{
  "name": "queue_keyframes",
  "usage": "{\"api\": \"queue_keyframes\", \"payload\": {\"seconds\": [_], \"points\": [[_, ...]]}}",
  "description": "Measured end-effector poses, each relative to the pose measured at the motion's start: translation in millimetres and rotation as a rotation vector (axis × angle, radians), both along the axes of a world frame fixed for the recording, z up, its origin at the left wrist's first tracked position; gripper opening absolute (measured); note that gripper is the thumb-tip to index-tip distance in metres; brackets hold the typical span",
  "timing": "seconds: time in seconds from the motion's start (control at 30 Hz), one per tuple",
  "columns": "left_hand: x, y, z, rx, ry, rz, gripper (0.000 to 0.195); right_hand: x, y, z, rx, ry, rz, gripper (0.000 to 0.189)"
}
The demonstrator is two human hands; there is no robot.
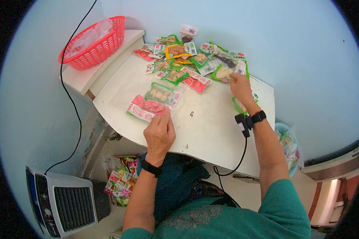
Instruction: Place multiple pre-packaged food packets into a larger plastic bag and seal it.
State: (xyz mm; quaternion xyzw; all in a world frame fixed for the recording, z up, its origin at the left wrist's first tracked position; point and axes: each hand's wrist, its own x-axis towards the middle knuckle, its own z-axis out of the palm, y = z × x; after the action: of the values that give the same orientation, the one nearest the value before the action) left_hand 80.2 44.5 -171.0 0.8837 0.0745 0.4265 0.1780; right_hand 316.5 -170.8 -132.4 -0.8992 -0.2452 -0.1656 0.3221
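Note:
My left hand pinches the near edge of a red-and-white food packet at the front left of the white table. Against that packet's far side lies a green-edged clear packet of pale round pieces. Clear plastic film shows around these two. At the right, my right hand has its fingertips closed on the edge of a green-edged packet with pale food inside. Partly hidden below my right wrist lies another green-edged packet. A red-and-white packet rests between my hands, at the pile's near edge.
Several mixed packets are heaped along the wall. A red plastic basket with clear bags stands on a white ledge. A blue tub and a box of packets stand below. A cable hangs from my right wrist.

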Motion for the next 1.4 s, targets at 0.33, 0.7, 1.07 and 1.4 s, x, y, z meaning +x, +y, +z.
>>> {"api": "queue_keyframes", "payload": {"seconds": [0.33, 0.7, 1.07, 1.4], "points": [[2, -1, -1, 0.002, -0.032, -0.035, 0.02, 52, -17, -10, -0.079, -0.256, -0.308, 0.036], [5, -3, -1, 0.016, -0.084, -0.042, 0.014, 113, -20, -21, 0.179, 0.051, -0.43, 0.057], [2, -5, 1, 0.007, -0.088, -0.042, 0.017, 45, -16, 25, 0.656, 0.312, -0.096, 0.018], [0, 0, -1, -0.004, -0.067, -0.066, 0.025, -66, -69, 65, 0.662, 0.551, 0.255, 0.015]]}}
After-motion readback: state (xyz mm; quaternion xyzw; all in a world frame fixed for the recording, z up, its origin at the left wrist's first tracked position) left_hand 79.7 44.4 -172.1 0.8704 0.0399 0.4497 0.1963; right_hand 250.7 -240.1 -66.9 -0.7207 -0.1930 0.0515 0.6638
